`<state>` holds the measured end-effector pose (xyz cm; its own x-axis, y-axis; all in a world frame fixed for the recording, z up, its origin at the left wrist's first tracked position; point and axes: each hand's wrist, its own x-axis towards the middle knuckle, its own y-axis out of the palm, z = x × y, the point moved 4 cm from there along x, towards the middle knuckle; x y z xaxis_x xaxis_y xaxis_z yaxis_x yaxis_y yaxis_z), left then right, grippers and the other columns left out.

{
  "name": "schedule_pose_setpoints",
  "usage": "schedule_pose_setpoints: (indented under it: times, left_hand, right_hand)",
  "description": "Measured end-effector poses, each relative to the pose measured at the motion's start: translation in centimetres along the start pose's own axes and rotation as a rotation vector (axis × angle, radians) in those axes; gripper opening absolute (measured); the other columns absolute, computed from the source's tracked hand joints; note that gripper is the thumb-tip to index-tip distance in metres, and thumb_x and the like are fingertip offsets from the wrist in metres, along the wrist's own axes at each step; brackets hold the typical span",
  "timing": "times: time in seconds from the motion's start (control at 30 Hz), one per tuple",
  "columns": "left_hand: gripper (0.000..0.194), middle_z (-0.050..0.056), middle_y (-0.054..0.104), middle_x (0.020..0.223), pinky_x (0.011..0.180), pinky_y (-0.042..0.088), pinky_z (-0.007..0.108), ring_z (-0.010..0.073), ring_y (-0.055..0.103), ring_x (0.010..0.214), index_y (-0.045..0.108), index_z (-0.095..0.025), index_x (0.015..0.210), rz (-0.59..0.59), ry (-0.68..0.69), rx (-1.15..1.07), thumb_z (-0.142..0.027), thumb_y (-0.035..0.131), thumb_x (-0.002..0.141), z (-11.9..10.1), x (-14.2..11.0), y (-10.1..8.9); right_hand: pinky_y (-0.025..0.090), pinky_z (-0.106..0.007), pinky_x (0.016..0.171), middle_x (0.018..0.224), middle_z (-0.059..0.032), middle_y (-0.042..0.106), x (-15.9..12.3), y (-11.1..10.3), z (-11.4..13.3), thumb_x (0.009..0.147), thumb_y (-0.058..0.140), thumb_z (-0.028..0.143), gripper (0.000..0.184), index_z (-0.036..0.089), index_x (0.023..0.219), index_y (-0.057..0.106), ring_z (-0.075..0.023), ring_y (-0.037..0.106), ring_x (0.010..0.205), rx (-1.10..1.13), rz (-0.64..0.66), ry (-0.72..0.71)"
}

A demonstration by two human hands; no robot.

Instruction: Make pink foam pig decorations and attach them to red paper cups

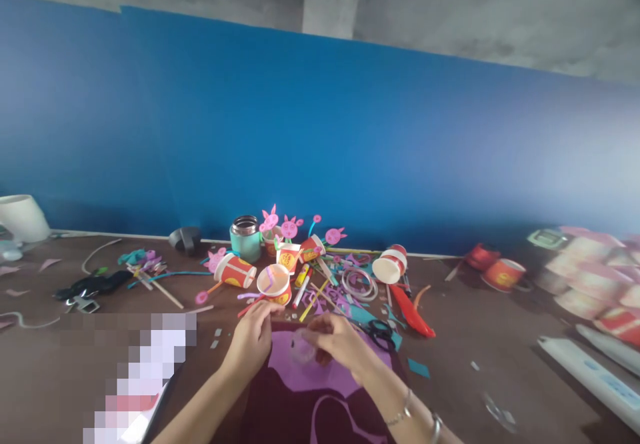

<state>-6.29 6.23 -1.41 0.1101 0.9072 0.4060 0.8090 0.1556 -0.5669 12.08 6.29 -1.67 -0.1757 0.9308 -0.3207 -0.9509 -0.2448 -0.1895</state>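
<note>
Pinching a blurry, clear round piece in its grip, the right hand is over the purple sheet at the bench's near middle; the left hand bends at the sheet's far left corner, its grip I can't tell.

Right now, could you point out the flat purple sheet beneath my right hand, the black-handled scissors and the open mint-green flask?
Flat purple sheet (333, 379): head view, on its bare lower part.
Black-handled scissors (382, 333): head view, on the handles.
Open mint-green flask (244, 245): head view, on its outer side.
</note>
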Motion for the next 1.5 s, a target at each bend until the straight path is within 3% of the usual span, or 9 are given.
schedule_pose_setpoints:
  times: [0.2,0.4,0.63,0.87,0.97,1.17,1.3,1.43,1.5]
  left_hand:
    - [0.022,0.005,0.064,0.093,0.077,0.046,0.03,0.0197,0.06,0.086,0.059,-0.021,0.099,0.209,-0.065,-0.012,-0.03,0.051,0.082,-1.6,-0.4,0.2]
    - [0.071,0.01,0.057,0.118,0.097,0.036,0.041,0.0301,0.05,0.112,0.053,-0.02,0.116,0.47,-0.121,0.242,-0.038,0.076,0.051,-2.3,-1.4,1.0]
    - [0.06,0.009,0.057,0.118,0.1,0.033,0.036,0.0257,0.049,0.113,0.051,-0.02,0.117,0.493,-0.146,0.233,-0.027,0.067,0.059,-2.2,-1.5,1.4]
    - [0.08,0.012,0.049,0.129,0.105,0.029,0.04,0.029,0.042,0.122,0.043,-0.019,0.128,0.565,-0.151,0.212,-0.03,0.072,0.054,-2.1,-1.3,0.9]
    - [0.084,0.013,0.047,0.13,0.106,0.029,0.041,0.0294,0.04,0.123,0.041,-0.018,0.129,0.582,-0.129,0.199,-0.033,0.074,0.053,-2.2,-1.2,0.4]
    - [0.08,0.012,0.049,0.127,0.105,0.03,0.04,0.0289,0.042,0.121,0.044,-0.018,0.127,0.572,-0.088,0.227,-0.034,0.074,0.055,-2.4,-1.1,-0.1]
    - [0.069,0.009,0.054,0.12,0.101,0.033,0.038,0.0276,0.047,0.115,0.049,-0.02,0.12,0.57,-0.121,0.242,-0.033,0.072,0.056,-2.6,-1.0,-0.1]
    - [0.066,0.008,0.055,0.116,0.097,0.036,0.037,0.0277,0.049,0.112,0.053,-0.021,0.114,0.565,-0.124,0.223,-0.037,0.074,0.053,-2.3,-1.1,-0.1]
    - [0.066,0.008,0.055,0.117,0.097,0.037,0.037,0.0275,0.049,0.111,0.054,-0.021,0.113,0.568,-0.121,0.21,-0.038,0.075,0.052,-2.1,-1.1,-0.2]
  right_hand:
    - [0.038,-0.02,0.042,0.046,0.0017,0.057,-0.1,1.7,0.8,0.07,0.056,0.014,0.009,0.014,0.063,0.062,-0.0112,0.052,0.04,-0.326,0.003,-0.17]
    - [0.04,-0.021,0.051,0.055,-0.0023,0.066,0.7,-3.0,2.0,0.076,0.05,0.014,0.024,0.018,0.06,0.067,-0.0157,0.061,0.052,-0.684,-0.257,-0.355]
    - [0.043,-0.027,0.068,0.079,-0.01,0.073,4.1,-7.9,3.2,0.08,0.046,0.012,0.027,0.016,0.078,0.073,-0.0219,0.066,0.078,-0.878,-0.438,-0.351]
    - [0.042,-0.023,0.082,0.097,-0.0032,0.071,6.5,-2.8,5.2,0.079,0.053,0.011,0.026,0.024,0.093,0.071,-0.017,0.062,0.094,-0.982,-0.176,-0.595]
    - [0.038,-0.029,0.09,0.097,-0.005,0.067,7.3,-0.2,5.5,0.076,0.055,0.008,0.028,0.023,0.095,0.07,-0.0196,0.057,0.098,-1.226,-0.057,-0.78]
    - [0.034,-0.039,0.093,0.1,-0.0125,0.06,7.9,-0.3,5.8,0.076,0.052,0.005,0.02,0.016,0.084,0.068,-0.0258,0.051,0.101,-1.369,-0.032,-0.865]
    - [0.039,-0.036,0.085,0.094,-0.0104,0.059,6.6,-2.0,6.2,0.08,0.051,0.013,0.012,0.017,0.086,0.061,-0.0241,0.052,0.094,-1.197,-0.137,-0.929]
    - [0.042,-0.033,0.077,0.084,-0.006,0.06,5.3,-4.5,6.3,0.088,0.043,0.024,0.01,0.019,0.093,0.05,-0.0203,0.057,0.082,-0.535,-0.358,-0.82]
    - [0.043,-0.031,0.072,0.077,-0.0032,0.059,5.0,-4.9,5.6,0.089,0.042,0.031,0.014,0.021,0.097,0.047,-0.019,0.058,0.075,-0.223,-0.371,-0.687]
